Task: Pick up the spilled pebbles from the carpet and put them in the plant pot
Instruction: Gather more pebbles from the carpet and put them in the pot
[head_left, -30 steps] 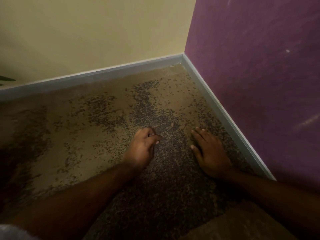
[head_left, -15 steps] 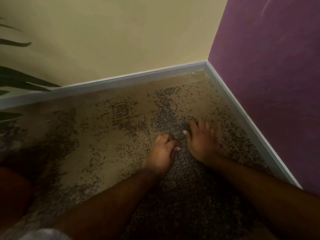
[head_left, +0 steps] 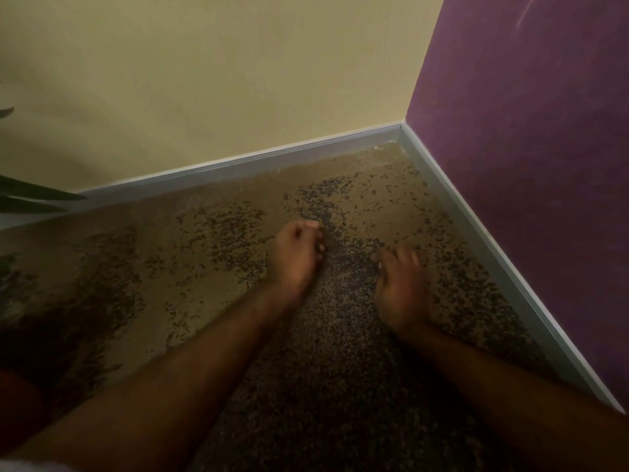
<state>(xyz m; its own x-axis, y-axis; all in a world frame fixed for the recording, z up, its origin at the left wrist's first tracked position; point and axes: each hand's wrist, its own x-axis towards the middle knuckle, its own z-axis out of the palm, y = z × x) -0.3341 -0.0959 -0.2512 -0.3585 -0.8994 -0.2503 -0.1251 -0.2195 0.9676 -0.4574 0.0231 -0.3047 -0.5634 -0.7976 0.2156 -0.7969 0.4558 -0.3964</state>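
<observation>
Dark small pebbles (head_left: 343, 301) lie spilled over the tan carpet (head_left: 190, 281), thickest in a band between my two hands and towards me. My left hand (head_left: 295, 258) rests on its edge on the pebbles, fingers curled into a fist; what is inside the fist is hidden. My right hand (head_left: 401, 289) lies palm down on the pebbles to the right, fingers apart and bent, slightly blurred. The two hands are about a hand's width apart. No plant pot shows clearly.
A cream wall (head_left: 218, 83) and a purple wall (head_left: 531, 165) meet in a corner, with grey skirting (head_left: 238, 163) along both. Dark plant leaves (head_left: 37, 195) enter at the left edge. A reddish-brown rounded shape (head_left: 17, 400) sits at the lower left.
Half a second ago both hands were close together in the pebble band; now they are apart, the left further forward, the right back to the right. The view shifted slightly.
</observation>
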